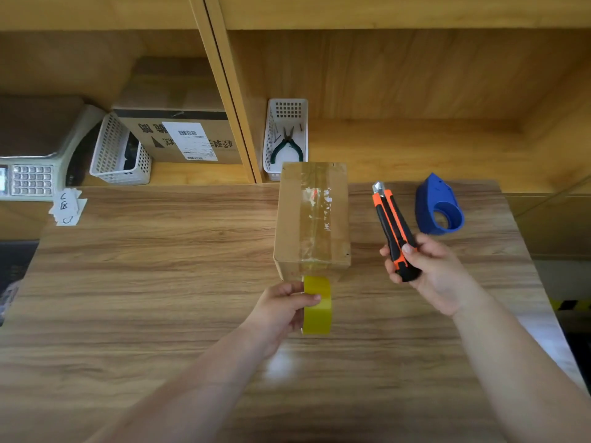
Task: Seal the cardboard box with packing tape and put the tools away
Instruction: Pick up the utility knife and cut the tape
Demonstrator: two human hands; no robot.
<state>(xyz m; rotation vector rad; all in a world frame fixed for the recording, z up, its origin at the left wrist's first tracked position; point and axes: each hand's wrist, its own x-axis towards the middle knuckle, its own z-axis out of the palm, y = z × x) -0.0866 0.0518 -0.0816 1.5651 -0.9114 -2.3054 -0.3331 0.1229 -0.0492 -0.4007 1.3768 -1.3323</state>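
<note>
Box (pixel 311 219) sits mid-table (pixel 144 282), clear tape down its top seam. Left hand (pixel 283 310) is closed around the yellow tape roll (pixel 317 310) just in front of the box (strip runs from roll to box's near face). Right hand (pixel 425 270) clasps an orange-black knife (pixel 395 230), blade tip out, above the table. Blue dispenser (pixel 439 206) lies right of it.

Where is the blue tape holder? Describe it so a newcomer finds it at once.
On the wooden table, look right of the cardboard box, past the orange knife. The tape holder lies alone near the far right corner, the only blue thing there.
</note>
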